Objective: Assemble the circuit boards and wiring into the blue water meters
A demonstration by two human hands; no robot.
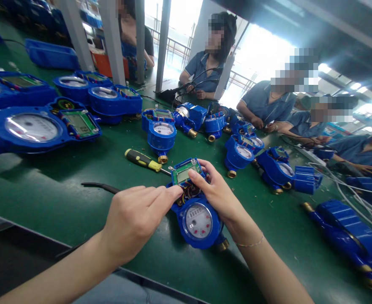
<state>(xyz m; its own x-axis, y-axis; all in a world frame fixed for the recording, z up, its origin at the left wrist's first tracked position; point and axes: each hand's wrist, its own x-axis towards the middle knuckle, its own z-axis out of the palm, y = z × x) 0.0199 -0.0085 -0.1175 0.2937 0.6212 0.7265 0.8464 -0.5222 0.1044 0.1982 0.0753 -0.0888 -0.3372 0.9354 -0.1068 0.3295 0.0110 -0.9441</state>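
Note:
A blue water meter [199, 223] with a round dial and brass thread stands on the green table in front of me. Its upper housing is uncovered, showing a green circuit board [186, 174] with a small display and coloured wires [190, 193] below it. My right hand [219, 190] grips the housing from the right, thumb on the display. At the board's lower left corner, my left hand [138, 219] is closed, thumb and finger pressed together by the wires; what they pinch is hidden. A yellow-and-black screwdriver [143, 160] lies just behind, its shaft running toward the housing.
More blue water meters stand at left [30, 126], behind and at right [350, 236]. A black cable [99, 185] passes behind my left hand. White cables [344, 185] cross the right side. A blue bin [51, 55] and grey posts [109, 42] stand far left. Several people sit opposite.

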